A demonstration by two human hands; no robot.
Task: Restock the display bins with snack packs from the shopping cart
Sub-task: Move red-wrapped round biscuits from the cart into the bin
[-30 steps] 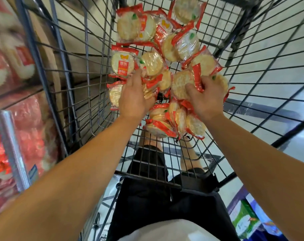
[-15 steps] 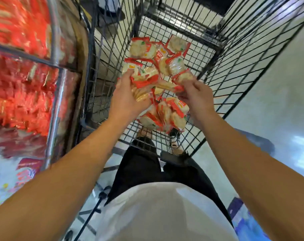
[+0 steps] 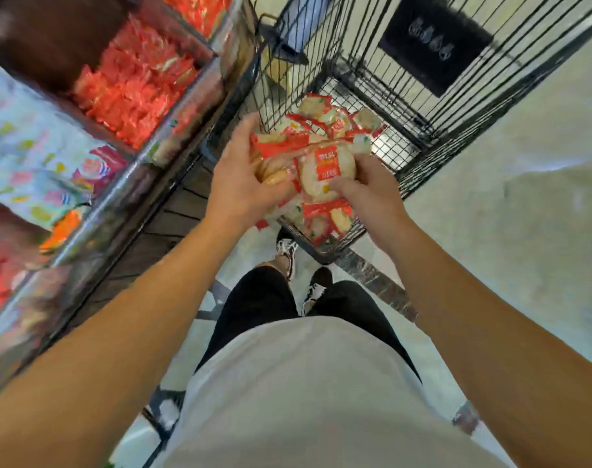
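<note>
Left hand (image 3: 238, 179) fingers curl round a bundle of snack packs (image 3: 308, 163) at frame centre; right hand (image 3: 367, 194) fingers curl under its other side. Both forearms reach forward. More loose packs (image 3: 335, 119) lie in the shopping cart (image 3: 406, 96) beyond. Display bins (image 3: 132, 86) of red packs sit upper left, just beside the cart's edge. Pale floor (image 3: 507, 197) opens right.

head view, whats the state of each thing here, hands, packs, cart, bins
left hand: grips the bundle of snack packs from the left
right hand: holds the same bundle from the right
bundle of snack packs: held above the cart
shopping cart: more packs on its floor
display bin: heaped with red packs
</note>
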